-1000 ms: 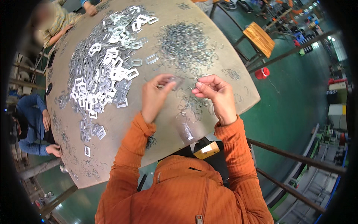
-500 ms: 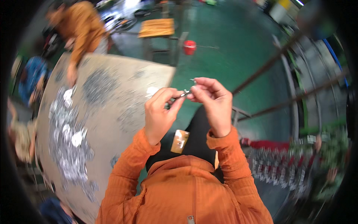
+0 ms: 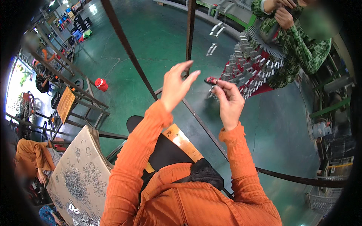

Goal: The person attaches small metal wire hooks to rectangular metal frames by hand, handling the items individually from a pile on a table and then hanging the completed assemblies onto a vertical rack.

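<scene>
My left hand (image 3: pixel 176 87) is raised in front of me, with thumb and fingers apart and nothing between them. To its right, my right hand (image 3: pixel 230 101) is closed in a pinch. A small thin metal piece (image 3: pixel 212 90) shows at its fingertips; its exact kind is too small to make out. Beyond that hand, many flat silvery metal pieces (image 3: pixel 249 67) hang in rows over the red-clothed lap of a seated person in a green camouflage jacket (image 3: pixel 305 49).
A brown-topped table (image 3: pixel 85 143) at lower left bears piles of small metal parts (image 3: pixel 77 184). An orange-sleeved person (image 3: pixel 34 154) leans over it. Dark metal bars (image 3: pixel 190 34) cross ahead of me. A wooden stool (image 3: pixel 66 105) and red bucket (image 3: pixel 101 84) stand at left.
My view has swung right, toward the person in camouflage. My hands, earlier together at a thin dark piece with shiny bits, have moved apart; the left has opened.
</scene>
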A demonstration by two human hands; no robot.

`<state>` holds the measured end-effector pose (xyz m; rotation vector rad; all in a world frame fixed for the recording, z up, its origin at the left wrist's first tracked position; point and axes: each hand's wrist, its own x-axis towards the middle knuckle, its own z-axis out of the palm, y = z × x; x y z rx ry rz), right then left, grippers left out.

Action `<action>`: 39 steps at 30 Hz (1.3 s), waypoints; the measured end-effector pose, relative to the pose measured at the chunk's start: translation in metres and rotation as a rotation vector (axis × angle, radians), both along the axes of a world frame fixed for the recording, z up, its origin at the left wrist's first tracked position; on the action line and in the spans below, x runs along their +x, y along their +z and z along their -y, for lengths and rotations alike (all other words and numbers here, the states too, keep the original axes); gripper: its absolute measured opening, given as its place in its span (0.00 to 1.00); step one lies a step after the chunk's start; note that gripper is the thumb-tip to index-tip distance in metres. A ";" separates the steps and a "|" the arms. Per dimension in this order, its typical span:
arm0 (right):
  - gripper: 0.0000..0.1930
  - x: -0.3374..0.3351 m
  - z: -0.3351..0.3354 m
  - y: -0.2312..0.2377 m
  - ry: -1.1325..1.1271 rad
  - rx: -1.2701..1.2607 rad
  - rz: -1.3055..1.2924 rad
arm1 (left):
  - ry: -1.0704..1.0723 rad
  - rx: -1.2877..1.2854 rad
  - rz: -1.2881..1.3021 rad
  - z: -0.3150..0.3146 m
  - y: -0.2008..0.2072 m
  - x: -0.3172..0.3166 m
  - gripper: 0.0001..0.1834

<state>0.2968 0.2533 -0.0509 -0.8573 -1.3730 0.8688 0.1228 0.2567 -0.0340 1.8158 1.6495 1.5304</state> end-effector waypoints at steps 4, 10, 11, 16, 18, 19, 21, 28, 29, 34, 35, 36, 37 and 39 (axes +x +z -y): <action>0.06 0.010 -0.041 -0.015 -0.056 0.023 -0.076 | 0.106 -0.014 -0.066 -0.072 -0.006 0.026 0.20; 0.06 0.010 -0.095 -0.034 -0.066 0.036 -0.123 | 0.110 -0.081 0.091 -0.102 0.001 0.050 0.12; 0.06 0.008 -0.102 -0.037 -0.064 0.038 -0.138 | 0.102 -0.098 0.100 -0.102 0.002 0.051 0.12; 0.05 0.002 -0.126 -0.047 -0.055 0.054 -0.137 | 0.086 -0.152 0.162 -0.100 0.003 0.056 0.12; 0.06 0.002 -0.130 -0.049 -0.045 0.055 -0.140 | 0.082 -0.150 0.180 -0.100 0.004 0.059 0.12; 0.06 0.001 -0.131 -0.049 -0.041 0.055 -0.140 | 0.078 -0.138 0.186 -0.101 0.004 0.059 0.11; 0.06 0.000 -0.133 -0.049 -0.058 0.062 -0.121 | 0.074 -0.131 0.190 -0.101 0.003 0.059 0.11; 0.08 -0.004 -0.135 -0.048 -0.088 0.112 -0.019 | 0.044 -0.079 0.152 -0.102 -0.001 0.056 0.10; 0.09 -0.006 -0.134 -0.047 -0.093 0.090 -0.017 | 0.044 -0.053 0.153 -0.101 -0.002 0.056 0.10; 0.15 -0.008 -0.126 -0.040 -0.129 0.099 0.119 | 0.053 -0.005 -0.002 -0.091 -0.008 0.041 0.15; 0.15 -0.006 -0.122 -0.041 -0.156 0.087 0.147 | 0.080 0.011 -0.068 -0.084 -0.005 0.038 0.18; 0.16 0.001 -0.117 -0.044 -0.185 0.083 0.181 | 0.090 0.039 -0.088 -0.077 -0.007 0.034 0.19; 0.16 0.008 -0.114 -0.042 -0.216 0.088 0.212 | 0.102 0.076 -0.108 -0.068 -0.010 0.027 0.20; 0.16 0.023 -0.102 -0.029 -0.328 0.176 0.359 | 0.117 0.079 -0.140 -0.040 -0.015 0.010 0.20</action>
